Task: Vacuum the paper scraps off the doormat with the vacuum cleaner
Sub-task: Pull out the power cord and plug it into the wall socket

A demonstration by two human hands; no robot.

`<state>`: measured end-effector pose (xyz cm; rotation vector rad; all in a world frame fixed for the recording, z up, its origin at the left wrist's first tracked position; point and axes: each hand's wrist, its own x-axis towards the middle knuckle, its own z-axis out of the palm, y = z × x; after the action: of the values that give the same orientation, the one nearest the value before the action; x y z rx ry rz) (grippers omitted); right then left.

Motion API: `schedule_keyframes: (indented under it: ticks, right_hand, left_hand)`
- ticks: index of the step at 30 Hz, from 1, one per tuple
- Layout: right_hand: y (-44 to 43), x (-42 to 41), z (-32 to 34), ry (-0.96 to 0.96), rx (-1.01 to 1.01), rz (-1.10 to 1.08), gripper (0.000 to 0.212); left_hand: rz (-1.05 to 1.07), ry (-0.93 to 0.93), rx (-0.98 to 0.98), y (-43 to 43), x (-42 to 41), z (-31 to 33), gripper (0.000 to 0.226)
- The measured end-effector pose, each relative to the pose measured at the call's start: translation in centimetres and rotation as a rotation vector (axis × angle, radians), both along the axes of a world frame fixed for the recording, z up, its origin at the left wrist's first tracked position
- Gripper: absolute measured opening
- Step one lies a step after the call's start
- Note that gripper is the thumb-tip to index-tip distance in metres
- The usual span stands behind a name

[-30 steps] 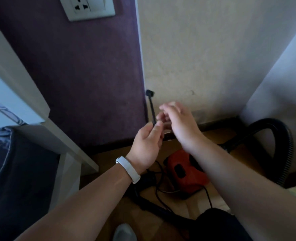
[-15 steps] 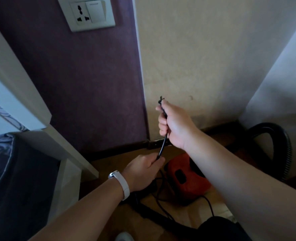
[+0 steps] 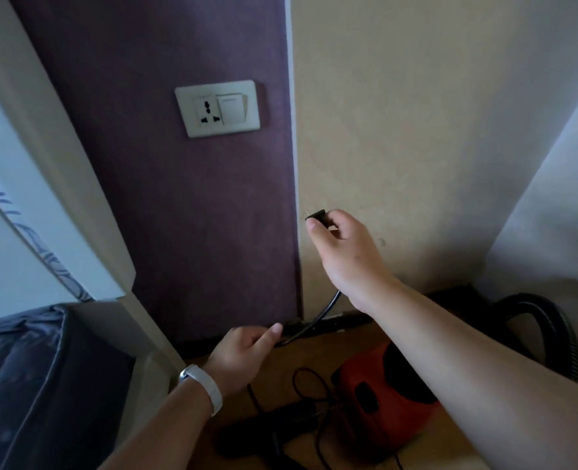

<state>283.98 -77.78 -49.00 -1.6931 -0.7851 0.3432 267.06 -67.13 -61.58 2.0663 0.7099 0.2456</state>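
Plug (image 3: 315, 215) not yet in socket (image 3: 217, 108).
Your right hand (image 3: 345, 252) pinches it; left hand (image 3: 243, 354) beside the cord (image 3: 328, 307), grip unclear; vacuuming remains.

Dim, softly lit corner of a room, seen through a wide lens.
The beige wall (image 3: 416, 113) is the brightest area. The purple wall (image 3: 179, 215) and the floor (image 3: 314, 364) sit in shade, and the red vacuum cleaner (image 3: 382, 422) looks murky. The socket plate (image 3: 218, 111) throws a faint shadow to its right. The white frame (image 3: 60, 164) at the left edge bows and smears. The plug (image 3: 316, 215) in the fingers of the right hand (image 3: 345, 252) is slightly soft.
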Motion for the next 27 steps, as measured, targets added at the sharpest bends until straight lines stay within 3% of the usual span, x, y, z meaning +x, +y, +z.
schedule_keyframes:
  ticks: [4, 8, 10, 14, 27]
  right_hand:
    - [2.3, 0.1, 1.8, -0.132, -0.038, -0.009, 0.028]
    - [6.3, -0.7, 2.5, -0.217, -0.063, 0.005, 0.032]
    - [8.4, -1.1, 2.9, -0.265, -0.113, 0.004, 0.035]
    - [12.1, -1.1, 3.8, -0.384, -0.191, -0.014, 0.033]
    - [19.1, -0.2, 8.8, -0.73, -0.379, -0.15, 0.035]
  left_hand:
    - [0.146, -0.102, 0.18, 4.0, -2.6, 1.0, 0.081]
    - [0.238, -0.173, 0.673, 6.3, -4.0, 5.3, 0.063]
    - [0.234, -0.211, 0.79, 7.1, -4.3, 6.8, 0.06]
    - [0.21, -0.274, 0.797, 9.6, -4.1, 7.7, 0.066]
    - [0.164, -0.415, 0.679, 15.7, -2.6, 11.1, 0.053]
